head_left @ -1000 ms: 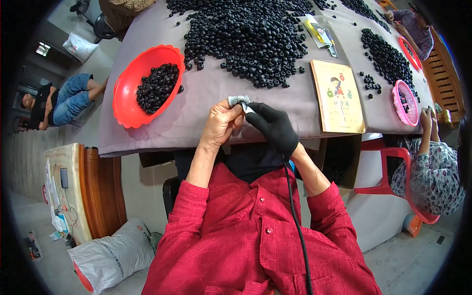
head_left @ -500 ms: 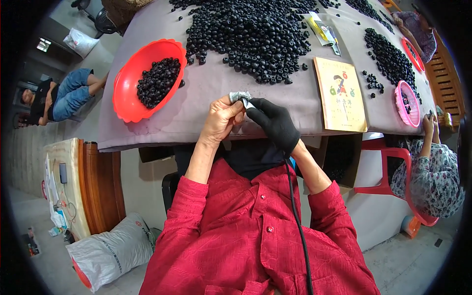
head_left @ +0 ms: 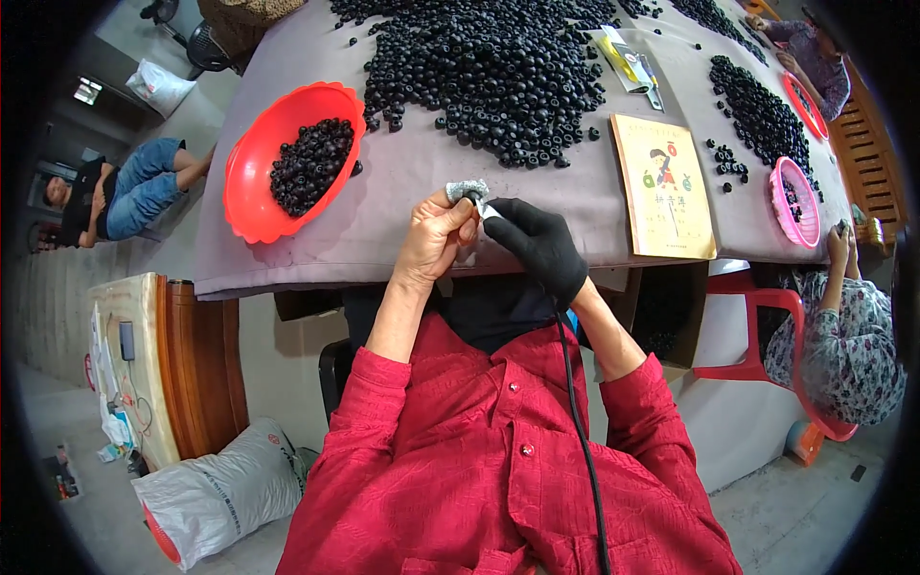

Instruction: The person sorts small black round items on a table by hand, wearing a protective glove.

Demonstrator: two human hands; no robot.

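Note:
My left hand [head_left: 433, 235] is bare apart from a grey speckled wrap [head_left: 467, 190] round its forefinger. Its thumb and forefinger pinch a small round black piece [head_left: 473, 196], bead-like and mostly hidden by the fingers. Against it, from the right, comes my right hand [head_left: 540, 247] in a black glove, fingers closed on something small and whitish [head_left: 489, 209] whose kind I cannot make out. Both hands meet just above the table's near edge. Beyond them spreads a big heap of black bead-like pieces [head_left: 489, 81], many showing a hole. More lie in a red scalloped bowl [head_left: 251, 196] at the left.
A yellow booklet [head_left: 668, 192] lies right of my hands, below a yellow-handled tool in a packet [head_left: 628, 65]. Further right are another black heap [head_left: 757, 110], a pink basket [head_left: 810, 216] and two people at work. A black cord [head_left: 580, 422] hangs from my right wrist.
My hands stay together and barely move; the right fingers shift slightly at the black piece. The whole view has drifted a little.

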